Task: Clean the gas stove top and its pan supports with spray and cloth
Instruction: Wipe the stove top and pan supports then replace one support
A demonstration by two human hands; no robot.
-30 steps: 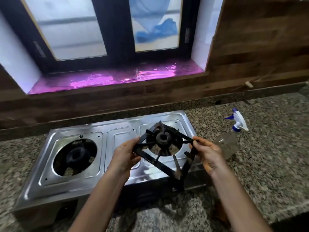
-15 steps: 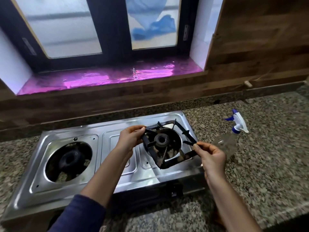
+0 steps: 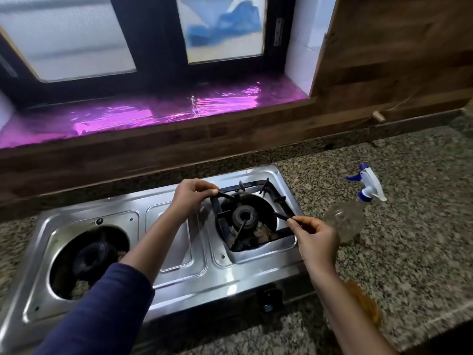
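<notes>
**Pan support held over right burner, both hands on it**

Speckled granite bench (image 3: 409, 252) under a dark-framed window, wood-panelled wall behind, pink foil lining the sill (image 3: 128, 119). Steel two-burner gas stove (image 3: 179, 272) sits on the bench. Left hand (image 3: 190, 198), dark blue sleeve (image 3: 102, 308) on the forearm, pinches a prong at the far-left corner of the black pan support (image 3: 256, 201); fingers closed on the metal. Right hand (image 3: 316, 238) pinches a prong on the support's near-right side, thumb and forefinger closed on it. Support lies between the two grips, over the right burner (image 3: 244, 216); seated or just above, cannot tell. Left burner (image 3: 88, 257) is bare, well left of the left grip. Spray bottle (image 3: 350, 219), clear body with white and blue trigger, is on the bench just right of the right grip, tilted. Orange-brown cloth (image 3: 366, 306), blurred, lies on the bench near the right forearm, toward the bench edge.
</notes>
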